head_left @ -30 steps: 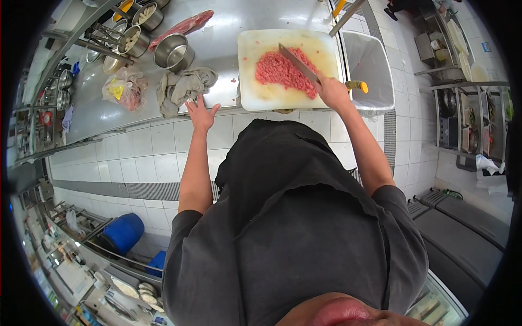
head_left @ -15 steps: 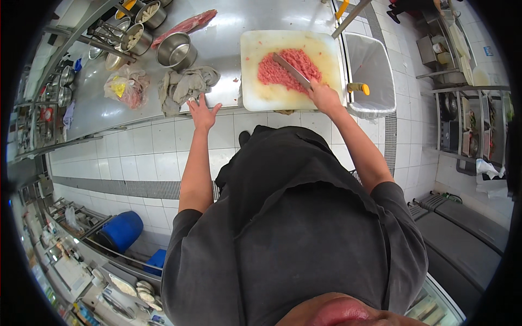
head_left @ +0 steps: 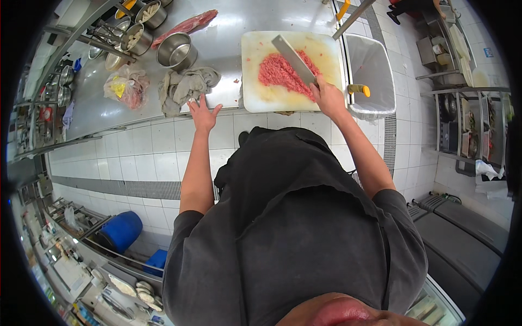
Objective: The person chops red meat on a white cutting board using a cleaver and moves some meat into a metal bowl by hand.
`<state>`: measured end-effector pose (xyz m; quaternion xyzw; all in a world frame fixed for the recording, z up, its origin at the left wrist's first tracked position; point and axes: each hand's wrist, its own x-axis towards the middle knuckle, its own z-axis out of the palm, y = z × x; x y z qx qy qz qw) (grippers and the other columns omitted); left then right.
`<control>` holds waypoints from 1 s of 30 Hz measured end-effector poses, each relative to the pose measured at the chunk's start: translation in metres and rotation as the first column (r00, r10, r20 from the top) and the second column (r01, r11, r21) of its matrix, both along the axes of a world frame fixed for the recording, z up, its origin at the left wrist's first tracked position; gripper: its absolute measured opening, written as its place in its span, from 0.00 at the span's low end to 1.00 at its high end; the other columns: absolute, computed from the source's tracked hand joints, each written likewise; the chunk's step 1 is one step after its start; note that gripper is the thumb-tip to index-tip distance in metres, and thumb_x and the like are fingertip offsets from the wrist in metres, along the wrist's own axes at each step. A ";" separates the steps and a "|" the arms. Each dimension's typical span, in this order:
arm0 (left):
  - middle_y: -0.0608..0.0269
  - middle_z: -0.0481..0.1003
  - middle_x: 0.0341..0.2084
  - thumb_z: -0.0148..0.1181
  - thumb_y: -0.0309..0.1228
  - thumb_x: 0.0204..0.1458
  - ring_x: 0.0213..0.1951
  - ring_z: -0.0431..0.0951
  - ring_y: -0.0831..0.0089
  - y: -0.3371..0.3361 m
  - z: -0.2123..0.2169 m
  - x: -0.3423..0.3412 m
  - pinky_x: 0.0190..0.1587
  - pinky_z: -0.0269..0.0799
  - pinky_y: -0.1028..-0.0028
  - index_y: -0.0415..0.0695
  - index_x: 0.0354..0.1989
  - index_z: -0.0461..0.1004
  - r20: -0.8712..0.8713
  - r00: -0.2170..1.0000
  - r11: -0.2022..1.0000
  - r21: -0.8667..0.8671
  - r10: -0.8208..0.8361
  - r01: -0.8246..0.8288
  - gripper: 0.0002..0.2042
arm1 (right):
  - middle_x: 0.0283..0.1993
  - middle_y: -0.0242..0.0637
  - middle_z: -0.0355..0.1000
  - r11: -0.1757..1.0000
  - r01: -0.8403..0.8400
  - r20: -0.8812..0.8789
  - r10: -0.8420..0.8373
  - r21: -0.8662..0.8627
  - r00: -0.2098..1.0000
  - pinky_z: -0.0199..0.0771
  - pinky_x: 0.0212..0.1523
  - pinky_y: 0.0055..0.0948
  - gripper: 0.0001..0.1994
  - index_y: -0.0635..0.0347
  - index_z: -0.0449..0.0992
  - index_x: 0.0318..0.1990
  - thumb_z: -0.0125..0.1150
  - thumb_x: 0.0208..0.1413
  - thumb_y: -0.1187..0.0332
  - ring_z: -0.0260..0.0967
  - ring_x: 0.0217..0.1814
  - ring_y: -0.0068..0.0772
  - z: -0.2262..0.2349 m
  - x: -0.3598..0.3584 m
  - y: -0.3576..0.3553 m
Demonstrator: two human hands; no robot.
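Minced meat [head_left: 283,73] lies in a loose pink heap on the pale cutting board [head_left: 255,92], toward the board's 1 o'clock corner, on the steel counter [head_left: 228,32]. A cleaver [head_left: 293,54] rests across the heap, its broad blade running from the grip out toward 11 o'clock. The right hand [head_left: 328,96], at 5 o'clock from the meat, has its fingers wrapped tight around the cleaver's handle. By the look of it the chopping is well along: the heap is already fine and even in grain, with no whole pieces showing, though smears and stray bits on the board suggest gathering up is left.

Off the board's 9 o'clock edge, the left hand [head_left: 202,114] presses flat on the counter's front lip, fingers spread and holding nothing, its fingertips just touching a crumpled grey cloth [head_left: 185,87]. Beyond the cloth at 12 o'clock stands an empty steel bowl [head_left: 176,50], and past that a long slab of raw red meat [head_left: 185,24] is still uncut. At 9 o'clock from the cloth sits a knotted plastic bag [head_left: 126,87]. At the board's 3 o'clock stands a bin [head_left: 375,60] lined with a clear bag, a yellow-handled tool [head_left: 359,89] lying on its near rim.
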<state>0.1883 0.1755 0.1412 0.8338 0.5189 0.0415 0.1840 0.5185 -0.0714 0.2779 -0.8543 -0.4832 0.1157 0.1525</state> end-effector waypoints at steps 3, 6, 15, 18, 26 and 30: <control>0.29 0.47 0.63 0.59 0.61 0.46 0.68 0.37 0.37 0.000 0.003 0.003 0.68 0.40 0.52 0.46 0.68 0.50 -0.012 1.000 1.000 0.003 -0.005 0.005 0.46 | 0.28 0.50 0.74 0.999 0.001 0.013 -0.001 -0.049 1.000 0.72 0.33 0.51 0.12 0.58 0.63 0.40 0.49 0.61 0.58 0.74 0.32 0.56 -0.021 0.006 -0.007; 0.28 0.47 0.63 0.59 0.61 0.46 0.68 0.37 0.37 -0.002 0.000 0.001 0.68 0.40 0.52 0.46 0.69 0.50 -0.038 0.999 1.000 0.012 -0.004 0.004 0.46 | 0.28 0.50 0.74 0.984 -0.044 0.035 0.051 -0.170 0.998 0.72 0.33 0.51 0.12 0.57 0.63 0.40 0.49 0.61 0.58 0.74 0.32 0.56 -0.014 0.010 -0.004; 0.28 0.47 0.63 0.60 0.60 0.46 0.68 0.38 0.36 -0.001 -0.001 0.000 0.68 0.40 0.51 0.46 0.68 0.51 -0.028 1.000 1.000 0.014 -0.004 0.004 0.46 | 0.29 0.51 0.74 0.982 -0.038 0.037 0.046 -0.184 0.998 0.72 0.35 0.51 0.12 0.57 0.63 0.41 0.49 0.61 0.58 0.74 0.33 0.56 -0.013 0.004 -0.006; 0.28 0.47 0.63 0.60 0.60 0.46 0.68 0.38 0.36 0.001 -0.002 0.000 0.68 0.40 0.51 0.46 0.68 0.51 0.026 1.000 1.000 0.012 -0.003 0.003 0.46 | 0.29 0.51 0.74 0.997 0.001 0.027 0.001 -0.076 1.000 0.72 0.35 0.52 0.12 0.57 0.64 0.41 0.49 0.61 0.58 0.74 0.34 0.56 -0.003 -0.002 -0.006; 0.29 0.48 0.63 0.60 0.61 0.45 0.68 0.38 0.36 0.002 -0.001 0.002 0.68 0.39 0.52 0.46 0.68 0.51 -0.008 1.000 1.000 0.006 0.008 -0.007 0.47 | 0.27 0.51 0.74 0.991 -0.008 0.035 0.013 -0.132 0.999 0.72 0.33 0.52 0.11 0.57 0.64 0.41 0.48 0.61 0.59 0.74 0.32 0.57 -0.011 0.003 -0.007; 0.29 0.48 0.62 0.60 0.61 0.45 0.68 0.38 0.36 0.003 0.002 0.002 0.68 0.39 0.52 0.46 0.68 0.51 0.021 1.000 1.000 -0.015 -0.002 0.003 0.47 | 0.27 0.53 0.74 0.993 0.008 0.033 -0.005 -0.114 0.999 0.72 0.34 0.53 0.11 0.56 0.64 0.41 0.48 0.60 0.59 0.74 0.32 0.58 -0.020 -0.002 -0.008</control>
